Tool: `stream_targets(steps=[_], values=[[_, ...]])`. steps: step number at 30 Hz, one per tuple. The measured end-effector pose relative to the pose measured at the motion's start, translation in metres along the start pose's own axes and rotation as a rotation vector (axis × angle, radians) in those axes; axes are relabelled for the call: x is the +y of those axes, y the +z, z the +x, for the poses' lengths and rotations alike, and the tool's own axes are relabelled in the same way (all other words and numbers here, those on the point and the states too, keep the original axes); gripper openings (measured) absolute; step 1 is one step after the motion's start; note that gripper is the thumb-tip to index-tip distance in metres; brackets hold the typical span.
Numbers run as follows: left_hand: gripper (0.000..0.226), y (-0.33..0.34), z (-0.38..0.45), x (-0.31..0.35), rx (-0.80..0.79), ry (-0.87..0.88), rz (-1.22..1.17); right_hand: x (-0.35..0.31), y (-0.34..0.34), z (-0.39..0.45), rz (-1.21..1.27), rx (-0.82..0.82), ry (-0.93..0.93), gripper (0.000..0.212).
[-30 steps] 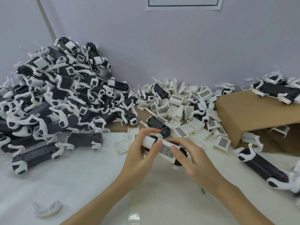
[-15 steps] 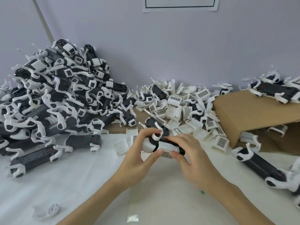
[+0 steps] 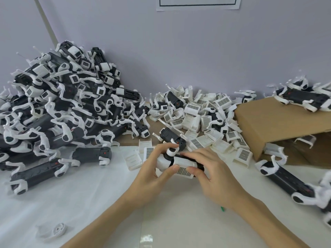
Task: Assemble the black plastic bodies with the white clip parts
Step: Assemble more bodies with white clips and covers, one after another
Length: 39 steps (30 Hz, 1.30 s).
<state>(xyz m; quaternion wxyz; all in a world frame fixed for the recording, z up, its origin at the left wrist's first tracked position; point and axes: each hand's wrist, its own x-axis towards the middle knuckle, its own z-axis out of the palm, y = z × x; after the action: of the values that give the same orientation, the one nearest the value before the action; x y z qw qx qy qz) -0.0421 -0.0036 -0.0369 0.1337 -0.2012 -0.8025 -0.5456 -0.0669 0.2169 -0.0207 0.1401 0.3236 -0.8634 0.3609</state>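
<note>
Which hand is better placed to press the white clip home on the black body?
Right, probably. The right hand has its fingers already on the white clip, while the left hand grips the end of the black body and steadies it.

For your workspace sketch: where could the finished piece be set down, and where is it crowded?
Bare white table covering lies between the big heap of assembled black-and-white bodies and the left hand, except a lone white clip. Crowded: loose white clip parts, brown cardboard box.
</note>
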Motion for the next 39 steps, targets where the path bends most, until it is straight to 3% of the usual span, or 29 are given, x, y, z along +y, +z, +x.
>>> stream_targets(steps=[5, 10, 16, 27, 39], values=[[0.040, 0.002, -0.001, 0.001, 0.042, -0.074, -0.074, -0.001, -0.001, 0.000, -0.061, -0.005, -0.036, 0.035], [0.039, 0.010, -0.002, 0.002, 0.081, -0.158, -0.133, -0.012, 0.016, -0.005, -0.171, 0.085, -0.149, 0.056], [0.032, 0.009, -0.001, 0.000, 0.111, -0.186, -0.220, -0.003, 0.015, -0.004, -0.120, 0.081, -0.178, 0.050], [0.034, 0.014, -0.002, 0.004, 0.132, -0.123, -0.160, -0.012, 0.013, -0.003, -0.252, 0.027, -0.126, 0.049], [0.030, 0.013, -0.008, 0.010, 0.134, 0.001, -0.167, -0.001, 0.019, -0.003, -0.424, 0.266, -0.310, 0.052]])
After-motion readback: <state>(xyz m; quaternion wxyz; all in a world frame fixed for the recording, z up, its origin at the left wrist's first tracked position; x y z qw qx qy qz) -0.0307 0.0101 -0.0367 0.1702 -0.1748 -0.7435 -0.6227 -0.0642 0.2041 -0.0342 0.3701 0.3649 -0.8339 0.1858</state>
